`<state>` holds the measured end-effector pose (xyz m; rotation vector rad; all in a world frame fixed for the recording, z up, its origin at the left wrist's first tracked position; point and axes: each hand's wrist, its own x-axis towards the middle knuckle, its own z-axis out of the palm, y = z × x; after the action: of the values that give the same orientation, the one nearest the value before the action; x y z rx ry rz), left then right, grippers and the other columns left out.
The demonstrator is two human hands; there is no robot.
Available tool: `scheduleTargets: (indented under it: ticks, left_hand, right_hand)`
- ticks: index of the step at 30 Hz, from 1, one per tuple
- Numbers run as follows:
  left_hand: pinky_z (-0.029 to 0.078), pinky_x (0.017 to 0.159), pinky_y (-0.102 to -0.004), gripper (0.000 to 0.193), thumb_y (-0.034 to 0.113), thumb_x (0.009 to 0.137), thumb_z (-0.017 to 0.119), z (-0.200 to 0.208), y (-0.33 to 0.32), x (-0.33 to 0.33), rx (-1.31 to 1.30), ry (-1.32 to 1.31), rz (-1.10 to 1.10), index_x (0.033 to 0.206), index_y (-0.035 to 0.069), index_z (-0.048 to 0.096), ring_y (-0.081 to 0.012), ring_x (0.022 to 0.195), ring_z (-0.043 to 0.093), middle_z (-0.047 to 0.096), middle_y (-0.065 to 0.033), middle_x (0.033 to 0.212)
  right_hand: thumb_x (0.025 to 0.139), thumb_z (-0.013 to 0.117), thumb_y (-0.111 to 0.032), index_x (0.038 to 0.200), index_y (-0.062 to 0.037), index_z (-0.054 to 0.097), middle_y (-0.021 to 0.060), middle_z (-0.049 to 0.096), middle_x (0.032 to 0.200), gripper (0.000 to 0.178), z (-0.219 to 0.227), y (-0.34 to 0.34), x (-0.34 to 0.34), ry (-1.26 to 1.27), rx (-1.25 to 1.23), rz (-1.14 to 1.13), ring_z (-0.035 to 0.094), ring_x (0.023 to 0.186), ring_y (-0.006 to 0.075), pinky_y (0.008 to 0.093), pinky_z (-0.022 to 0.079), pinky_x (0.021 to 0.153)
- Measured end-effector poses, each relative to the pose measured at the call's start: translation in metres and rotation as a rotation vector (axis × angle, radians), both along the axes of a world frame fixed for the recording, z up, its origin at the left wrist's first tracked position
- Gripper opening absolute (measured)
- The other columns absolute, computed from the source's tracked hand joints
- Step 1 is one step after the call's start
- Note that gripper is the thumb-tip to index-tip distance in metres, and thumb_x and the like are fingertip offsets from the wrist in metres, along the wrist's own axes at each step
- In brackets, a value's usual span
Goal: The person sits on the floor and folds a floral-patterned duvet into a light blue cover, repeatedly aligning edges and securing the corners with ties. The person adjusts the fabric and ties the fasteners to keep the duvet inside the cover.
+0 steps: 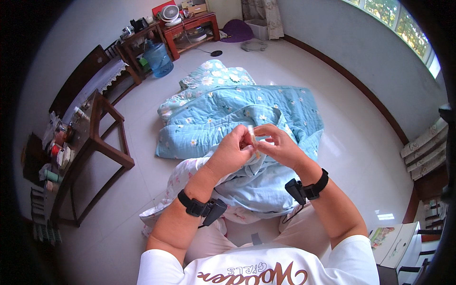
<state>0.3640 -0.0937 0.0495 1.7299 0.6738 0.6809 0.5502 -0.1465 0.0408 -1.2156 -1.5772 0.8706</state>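
My left hand (pixel 231 148) and my right hand (pixel 281 148) meet above a blue quilt, fingers closed in a pinch. Between their fingertips is a small, narrow white-and-tan piece (pixel 251 131); its kind is too small to make out. Both hands touch it, and the fingers hide part of it. The light-blue quilt (pixel 204 126) with white daisies lies bunched on the floor below my hands. Its paler folds (pixel 256 187) and a white, pink-patterned cloth (pixel 183 178) reach toward my legs. Each forearm wears a black strap with a small black device.
A dark wooden table (pixel 95 128) loaded with small items stands at left. Beyond it are a blue water jug (pixel 158 59) and a red-brown cabinet (pixel 197 28) with a fan (pixel 170 14). At lower right stands a white box (pixel 394 244). A wall with a window runs along the right.
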Motion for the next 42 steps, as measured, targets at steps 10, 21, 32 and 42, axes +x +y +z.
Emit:
scheduleTargets:
  ticks: [10,21,32,42]
  left_hand:
    - [0.045,0.062,-0.0207,0.022,0.000,0.086,0.068,0.001,0.000,0.004,0.001,-0.005,0.053,0.090,0.006,0.047,-0.0035,0.072,0.052,0.053,0.0021,0.081]
    - [0.046,0.066,-0.0206,0.017,-0.002,0.089,0.063,0.017,-0.017,-0.012,-0.120,0.027,-0.052,0.093,0.007,0.049,-0.0046,0.075,0.055,0.056,0.0009,0.084]
    - [0.045,0.066,-0.0227,0.010,0.001,0.088,0.062,0.037,0.027,-0.055,0.077,-0.148,0.214,0.093,0.007,0.056,-0.0079,0.071,0.053,0.054,0.0014,0.081]
    - [0.050,0.067,-0.0281,0.014,0.002,0.091,0.064,0.052,0.080,-0.435,0.140,-0.227,1.016,0.099,0.007,0.055,-0.0151,0.072,0.059,0.057,-0.0044,0.087]
  right_hand:
    - [0.098,0.060,-0.022,0.100,-0.0031,0.059,0.0057,0.067,0.094,0.018,-0.013,0.008,0.001,0.543,-0.161,-0.042,0.062,0.089,0.0134,0.0290,0.048,0.084]
    - [0.095,0.048,-0.012,0.090,-0.0039,0.053,0.0120,0.063,0.084,0.011,-0.015,0.024,0.113,1.047,0.105,-0.678,0.062,0.074,0.0217,0.0354,0.054,0.075]
    - [0.096,0.059,-0.022,0.096,-0.0039,0.061,0.0016,0.058,0.072,0.018,-0.037,0.028,0.088,0.244,-0.128,-0.329,0.056,0.066,0.0107,0.0287,0.047,0.061]
    - [0.093,0.063,-0.022,0.096,0.0010,0.066,0.0054,0.064,0.080,0.024,-0.088,0.021,0.137,-0.001,-0.168,-0.529,0.059,0.068,0.0140,0.0294,0.047,0.060]
